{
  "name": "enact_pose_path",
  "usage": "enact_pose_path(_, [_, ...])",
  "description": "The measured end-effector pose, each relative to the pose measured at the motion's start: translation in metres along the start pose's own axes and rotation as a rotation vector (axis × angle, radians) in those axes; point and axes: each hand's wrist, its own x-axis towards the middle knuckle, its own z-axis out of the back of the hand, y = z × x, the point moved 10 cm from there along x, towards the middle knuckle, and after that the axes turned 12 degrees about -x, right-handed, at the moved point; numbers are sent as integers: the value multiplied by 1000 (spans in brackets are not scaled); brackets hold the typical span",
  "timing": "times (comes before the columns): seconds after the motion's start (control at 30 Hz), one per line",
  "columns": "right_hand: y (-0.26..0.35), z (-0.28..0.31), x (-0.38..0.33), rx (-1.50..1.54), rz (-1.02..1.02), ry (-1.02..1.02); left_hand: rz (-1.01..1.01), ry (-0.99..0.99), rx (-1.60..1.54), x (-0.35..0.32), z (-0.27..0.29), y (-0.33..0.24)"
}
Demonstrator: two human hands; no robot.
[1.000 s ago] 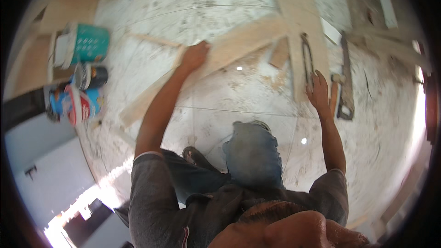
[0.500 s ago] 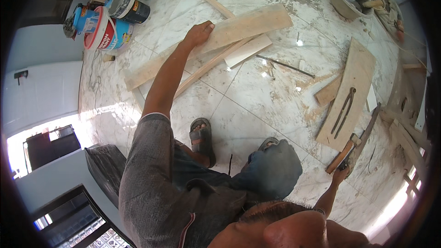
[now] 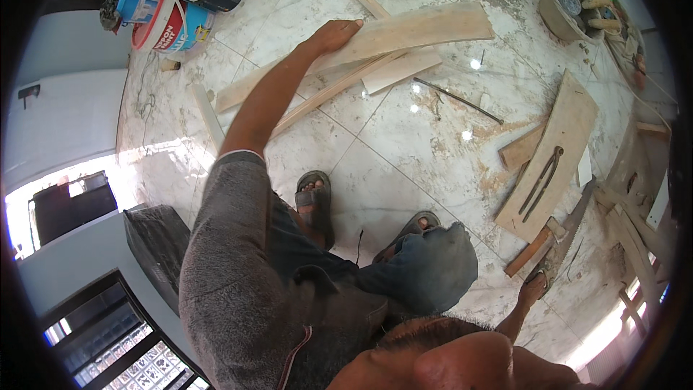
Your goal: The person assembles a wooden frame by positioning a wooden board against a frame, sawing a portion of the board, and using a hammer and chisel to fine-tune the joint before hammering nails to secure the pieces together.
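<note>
On the tiled floor (image 3: 404, 166), the left hand (image 3: 333, 35) lies flat on a long plank (image 3: 404, 32), the right hand (image 3: 534, 290) grips a handsaw (image 3: 559, 249).

- Left hand (image 3: 333, 35) flat on a long wooden board (image 3: 404, 32) on the floor (image 3: 404, 144).
- Right hand (image 3: 533, 290) gripping a saw handle (image 3: 546, 274).
- Paint buckets (image 3: 170, 18) nearby.

open tiles (image 3: 404, 152) centre, planks (image 3: 404, 32) ahead, buckets (image 3: 170, 18) left
</note>
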Motion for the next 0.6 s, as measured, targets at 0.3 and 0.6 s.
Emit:
enact_pose_path(0.3, [-15,83,-9,187,-216,-256,118,80,157,-44,-64,44])
enact_pose_path(0.6, [43,205,-18,701,-331,-405,23,75,523,-29,-38,55])
